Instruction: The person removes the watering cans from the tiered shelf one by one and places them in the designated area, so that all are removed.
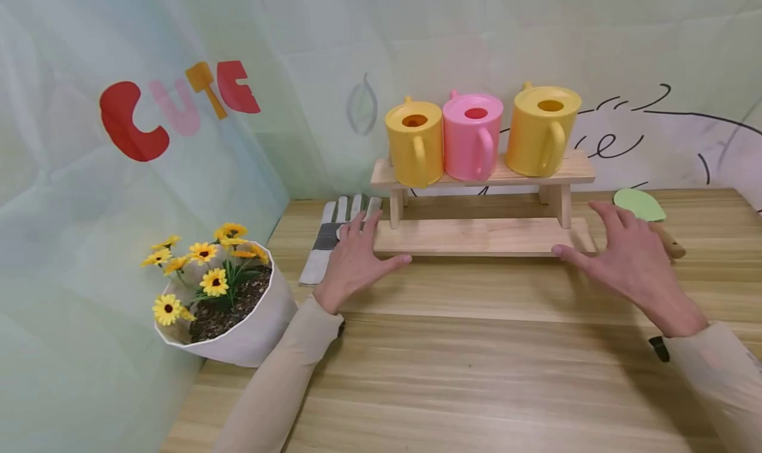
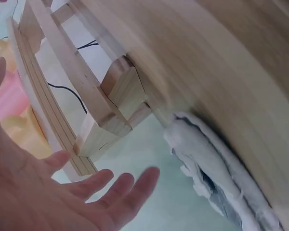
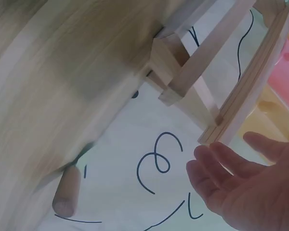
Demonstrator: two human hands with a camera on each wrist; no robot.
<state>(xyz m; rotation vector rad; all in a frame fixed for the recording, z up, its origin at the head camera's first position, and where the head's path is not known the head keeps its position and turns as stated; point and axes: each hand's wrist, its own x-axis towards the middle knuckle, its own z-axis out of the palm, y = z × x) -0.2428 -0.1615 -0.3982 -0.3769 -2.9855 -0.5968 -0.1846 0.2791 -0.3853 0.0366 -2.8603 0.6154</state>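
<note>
A two-tier wooden shelf stands at the back of the table. Along its upper board are a yellow watering can on the left, a pink watering can and another yellow watering can to the right. My left hand is spread at the shelf's left end, fingers extended and nothing in them. At the other end, my right hand is likewise spread, its thumb overlapping the lower board in the head view. Both wrist views show the fingers close to the ends of the shelf.
A work glove lies left of the shelf, partly behind my left hand. Further left stands a white pot of yellow flowers. Behind my right hand is a trowel with a green blade and wooden handle. A printed cloth hangs behind.
</note>
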